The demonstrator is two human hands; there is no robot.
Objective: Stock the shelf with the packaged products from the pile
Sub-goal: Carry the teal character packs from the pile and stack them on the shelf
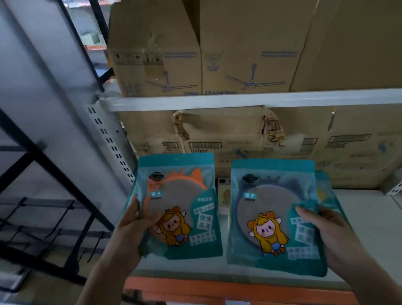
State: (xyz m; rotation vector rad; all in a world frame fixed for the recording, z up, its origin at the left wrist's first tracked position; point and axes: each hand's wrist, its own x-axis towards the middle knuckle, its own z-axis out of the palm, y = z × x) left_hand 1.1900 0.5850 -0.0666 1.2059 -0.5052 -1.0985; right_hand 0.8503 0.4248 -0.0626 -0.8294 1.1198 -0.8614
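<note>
I hold two teal packets upright over the grey shelf board [367,232]. My left hand [131,228] grips the left packet [181,200] by its left edge; this one shows an orange-rimmed round item and a cartoon child in yellow. My right hand [327,229] grips the right packet [268,209] at its right side, thumb on the front; its round item has a dark blue rim. Behind the right packet, the edge of another teal packet [324,190] shows on the shelf.
Cardboard boxes [241,136] fill the back of this shelf, and fan-printed cartons [248,56] stand on the white shelf above [239,100]. A small pale packet [223,193] stands between my two packets. An orange beam [214,289] fronts the shelf. Black racking [44,165] stands left.
</note>
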